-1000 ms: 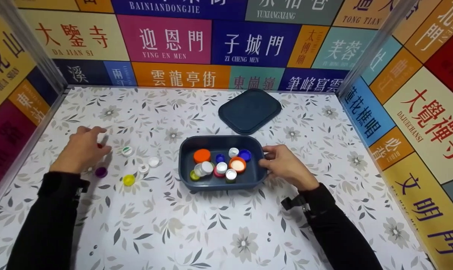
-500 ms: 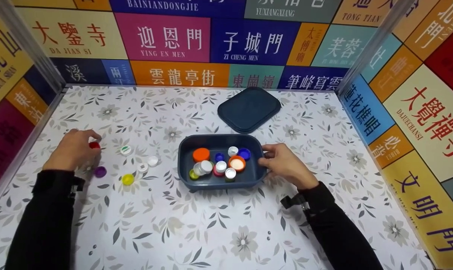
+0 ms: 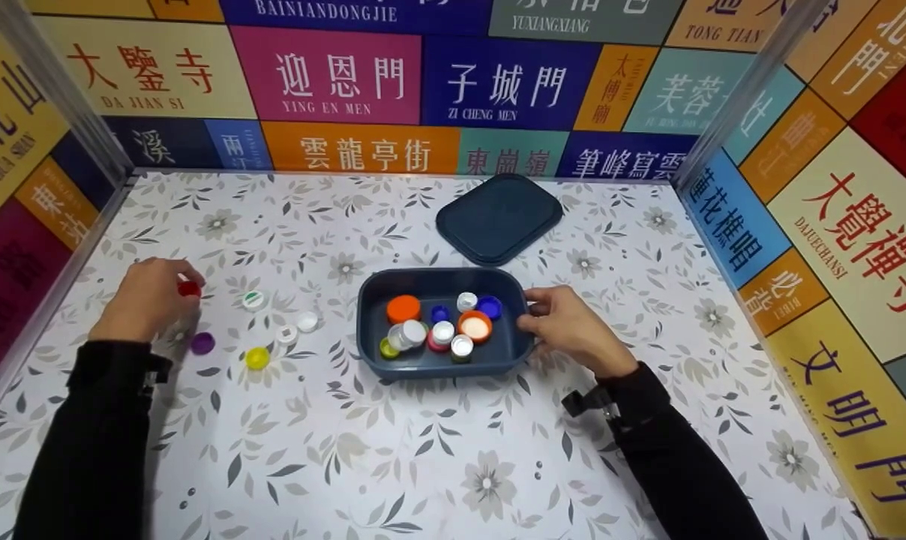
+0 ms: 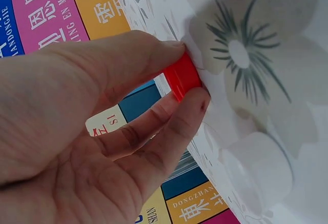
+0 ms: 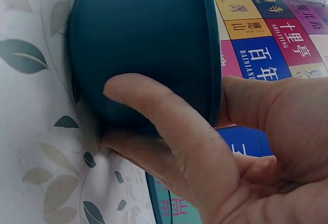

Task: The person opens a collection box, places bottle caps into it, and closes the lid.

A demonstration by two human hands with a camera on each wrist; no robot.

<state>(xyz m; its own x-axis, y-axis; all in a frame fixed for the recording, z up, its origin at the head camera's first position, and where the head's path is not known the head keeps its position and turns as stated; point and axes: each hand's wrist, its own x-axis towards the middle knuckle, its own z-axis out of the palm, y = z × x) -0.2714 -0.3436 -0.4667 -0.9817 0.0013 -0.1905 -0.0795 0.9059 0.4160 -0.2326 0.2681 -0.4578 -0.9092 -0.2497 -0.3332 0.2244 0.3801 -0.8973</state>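
My left hand [image 3: 142, 300] pinches a red bottle cap [image 4: 182, 76] between thumb and finger, at the tabletop on the left. A whitish translucent cap [image 4: 259, 172] lies close by in the left wrist view; the hand hides it in the head view. To the right of this hand lie a purple cap [image 3: 202, 343], a yellow cap [image 3: 257, 358], a white cap with a green mark [image 3: 253, 301] and two white caps [image 3: 307, 322]. My right hand [image 3: 573, 330] grips the right end of a dark blue box [image 3: 445, 370], thumb on its outer wall [image 5: 148, 39].
Inside the box lie several caps, among them an orange one [image 3: 403, 309], a blue one [image 3: 489, 307] and stacked white ones [image 3: 443, 332]. The dark blue lid [image 3: 500, 219] lies flat behind the box. Panels with printed signs [image 3: 325, 75] enclose the floral tabletop [image 3: 393, 465].
The left hand has shifted slightly left, and the red cap now shows more between its fingers. The right hand and the box have stayed in place.
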